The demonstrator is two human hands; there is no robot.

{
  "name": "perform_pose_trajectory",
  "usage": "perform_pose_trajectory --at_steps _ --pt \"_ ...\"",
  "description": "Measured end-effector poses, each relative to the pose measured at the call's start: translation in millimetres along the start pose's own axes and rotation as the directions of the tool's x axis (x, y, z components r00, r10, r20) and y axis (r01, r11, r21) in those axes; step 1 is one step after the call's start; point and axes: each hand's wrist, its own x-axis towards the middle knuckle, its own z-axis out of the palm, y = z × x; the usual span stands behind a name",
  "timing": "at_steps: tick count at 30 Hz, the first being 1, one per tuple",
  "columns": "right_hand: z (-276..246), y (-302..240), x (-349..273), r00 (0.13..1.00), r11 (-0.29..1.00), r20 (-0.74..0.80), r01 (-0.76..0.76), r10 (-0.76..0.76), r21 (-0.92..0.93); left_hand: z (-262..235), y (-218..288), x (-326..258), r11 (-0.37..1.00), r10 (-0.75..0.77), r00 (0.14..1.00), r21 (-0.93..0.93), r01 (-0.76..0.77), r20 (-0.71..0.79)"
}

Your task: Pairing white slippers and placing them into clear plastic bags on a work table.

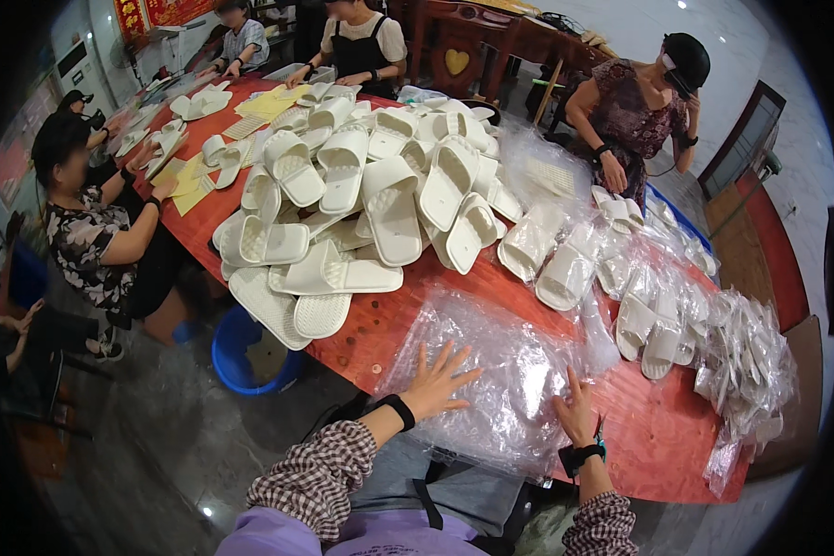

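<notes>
At the lower middle of the frame I see my two forearms coming up from the bottom edge. Both wear checked sleeves in brown and white, pushed back and bunched well short of the wrists. On my left hand side there is a black band around the wrist. My right hand side has a black band too, with a small teal piece on it. Below the sleeves, at the bottom edge, I see pale lilac cloth, and between the arms grey cloth crossed by a dark strap.
</notes>
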Motion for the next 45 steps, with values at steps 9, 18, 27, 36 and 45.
perform_pose_trajectory --at_steps 9,18,27,36,45 --pt "-0.4 27.8 9.5 0.999 0.996 0.036 -0.006 0.009 -0.089 -27.7 15.5 14.5 0.979 -0.092 0.988 0.192 0.066 0.127" --pt "2.6 27.2 14.2 0.998 0.997 0.054 0.021 -0.017 -0.08 -3.1 2.6 41.1 0.991 -0.054 0.997 0.118 0.06 -0.052" --pt "-47.5 -65.7 38.5 0.948 0.865 0.04 0.306 -0.317 -0.398 0.9 -3.1 40.1 0.994 -0.069 0.997 0.082 0.072 -0.033" --pt "47.5 -40.7 49.7 0.881 0.836 0.464 0.324 -0.096 -0.442 1.1 -17.3 60.6 0.998 0.04 0.999 -0.051 -0.041 -0.016" --pt "33.1 -76.5 35.7 0.916 0.864 0.402 0.217 -0.018 -0.455 -11.8 -31.1 59.6 0.979 0.002 0.997 -0.205 0.016 0.083"
